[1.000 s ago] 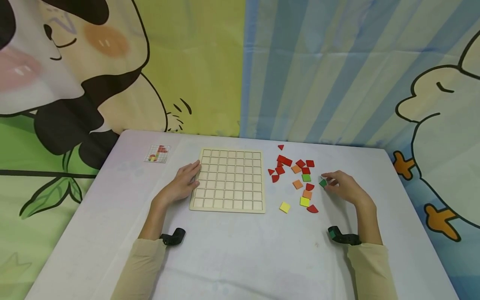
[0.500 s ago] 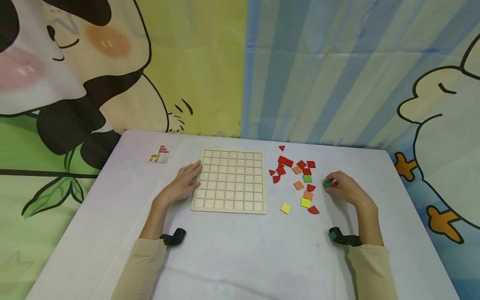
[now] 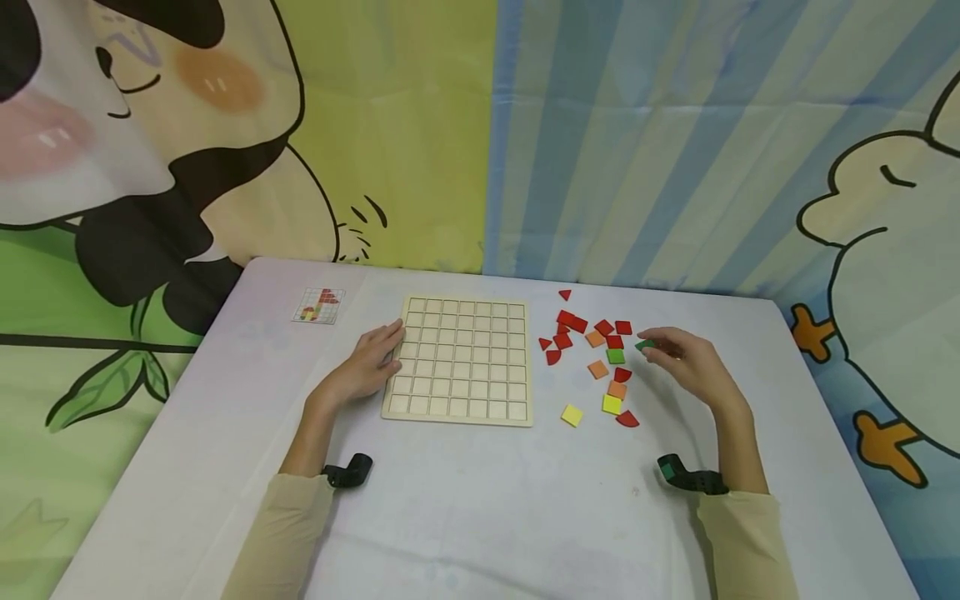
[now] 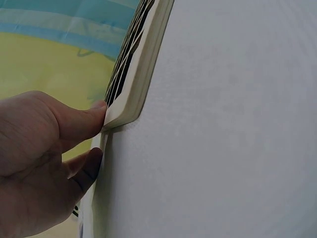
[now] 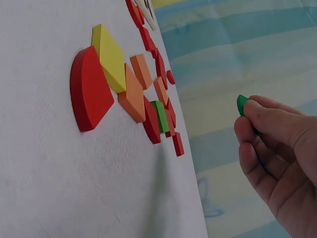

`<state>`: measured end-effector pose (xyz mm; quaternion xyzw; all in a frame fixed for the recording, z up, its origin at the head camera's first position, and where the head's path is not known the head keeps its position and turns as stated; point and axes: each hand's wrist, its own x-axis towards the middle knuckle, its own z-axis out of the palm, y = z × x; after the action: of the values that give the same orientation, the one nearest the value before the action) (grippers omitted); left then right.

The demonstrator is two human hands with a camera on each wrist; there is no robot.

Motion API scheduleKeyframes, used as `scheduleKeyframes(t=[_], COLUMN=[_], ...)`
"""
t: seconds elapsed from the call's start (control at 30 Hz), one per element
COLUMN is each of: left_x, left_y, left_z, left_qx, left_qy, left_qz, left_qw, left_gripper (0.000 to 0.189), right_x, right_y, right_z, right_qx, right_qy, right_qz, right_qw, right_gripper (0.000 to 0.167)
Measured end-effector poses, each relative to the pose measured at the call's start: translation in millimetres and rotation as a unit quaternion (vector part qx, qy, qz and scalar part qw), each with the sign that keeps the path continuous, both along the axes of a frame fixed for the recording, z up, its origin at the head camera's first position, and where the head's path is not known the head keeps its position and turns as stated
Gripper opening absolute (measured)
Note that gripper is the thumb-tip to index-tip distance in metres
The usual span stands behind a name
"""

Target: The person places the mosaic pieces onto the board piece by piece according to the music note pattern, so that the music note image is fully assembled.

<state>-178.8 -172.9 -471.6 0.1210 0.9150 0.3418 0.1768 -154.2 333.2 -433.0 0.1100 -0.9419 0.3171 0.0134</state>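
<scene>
My right hand [image 3: 693, 364] is raised off the table and pinches a small dark green block [image 5: 241, 104] between thumb and fingertips. Much of that block is hidden by the fingers, so I cannot tell its full shape. The left hand [image 3: 365, 367] rests at the left edge of a pale wooden grid board [image 3: 457, 423], its fingers fairly straight. In the left wrist view, the thumb [image 4: 86, 120] touches the board's corner edge. A bright green square [image 3: 616, 357] lies on the table to the left of my right hand.
Right of the board lie several red pieces [image 3: 623, 327], orange squares [image 3: 597, 369], two yellow squares [image 3: 572, 415] and a red quarter-circle [image 5: 91, 91]. A small printed pattern card [image 3: 318, 306] lies at the back left of the white table [image 3: 480, 508]. A printed curtain hangs behind.
The dark green block, first low by the fingertips, has been gripped and lifted slightly up and left by my right hand. The left hand and board stay as they were.
</scene>
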Motion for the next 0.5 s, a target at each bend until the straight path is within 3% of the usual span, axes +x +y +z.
scheduleKeyframes(t=[0.2,0.5], left_x=[-0.2,-1.0], left_y=[-0.5,-0.9], left_z=[0.7,0.2], left_qx=[0.001,0.002], left_qy=[0.002,0.007], left_qz=[0.001,-0.009], left_qw=[1.0,0.9999], left_gripper=[0.062,0.061], right_x=[0.4,2.9], right_y=[-10,-23], right_z=[7.8,9.5], right_qx=[-0.07,-0.098], right_qy=[-0.007,-0.01], right_qz=[-0.009,-0.024], right_qw=[0.9975,0.9948], right_gripper=[0.037,0.04])
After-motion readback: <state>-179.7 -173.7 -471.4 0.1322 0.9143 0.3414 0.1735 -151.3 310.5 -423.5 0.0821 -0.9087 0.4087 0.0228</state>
